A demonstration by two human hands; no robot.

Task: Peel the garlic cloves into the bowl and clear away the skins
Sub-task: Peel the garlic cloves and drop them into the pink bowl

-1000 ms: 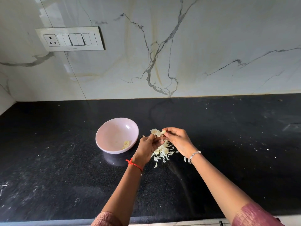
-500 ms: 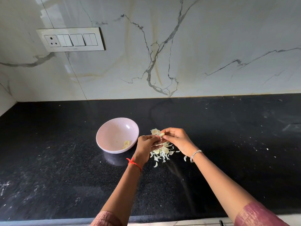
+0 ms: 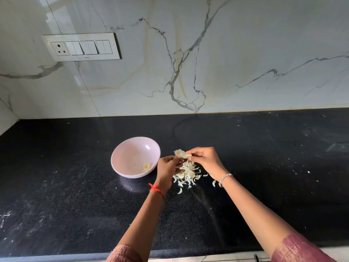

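Above the counter, left hand has pulled back, grip unclear; right hand pinches clove.

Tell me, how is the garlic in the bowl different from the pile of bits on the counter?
The peeled cloves lie inside the pink bowl; the skins lie on the black counter. The peeled cloves are a few chunky, yellowish pieces; the skins are many thin, whitish flakes, scattered. Both are pale.

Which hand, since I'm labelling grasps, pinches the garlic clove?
The right hand, with the silver bracelet, pinches the garlic clove; the left hand curls beside it.
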